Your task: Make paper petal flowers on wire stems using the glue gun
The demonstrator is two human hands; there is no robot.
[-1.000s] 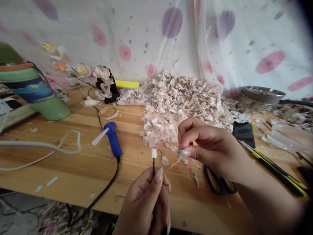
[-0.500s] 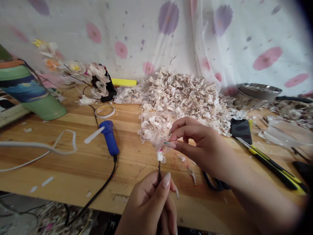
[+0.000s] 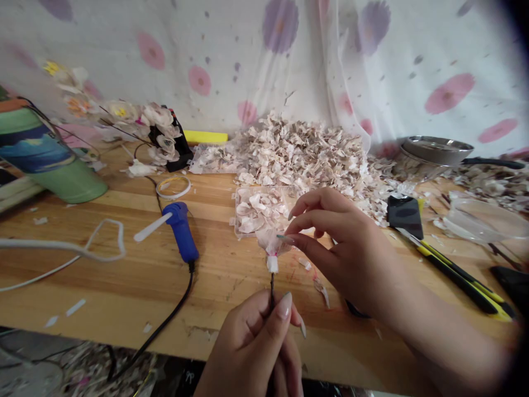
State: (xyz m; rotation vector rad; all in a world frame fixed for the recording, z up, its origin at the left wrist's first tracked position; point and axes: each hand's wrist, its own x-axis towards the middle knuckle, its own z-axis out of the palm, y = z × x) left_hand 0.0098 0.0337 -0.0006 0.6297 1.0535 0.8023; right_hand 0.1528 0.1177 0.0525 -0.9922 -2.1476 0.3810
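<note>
Fingers of the left hand (image 3: 257,342) hold one brown stem (image 3: 271,284); the right hand (image 3: 351,248) pinches the petals' edge. One flower (image 3: 270,243) stands between both hands: pale, thin, a bit pink, with one white band (image 3: 273,264). From it, one petal box (image 3: 236,218) is at 12 o'clock, one blue glue gun (image 3: 182,231) at 9, one knife (image 3: 454,273) at 3.
</note>
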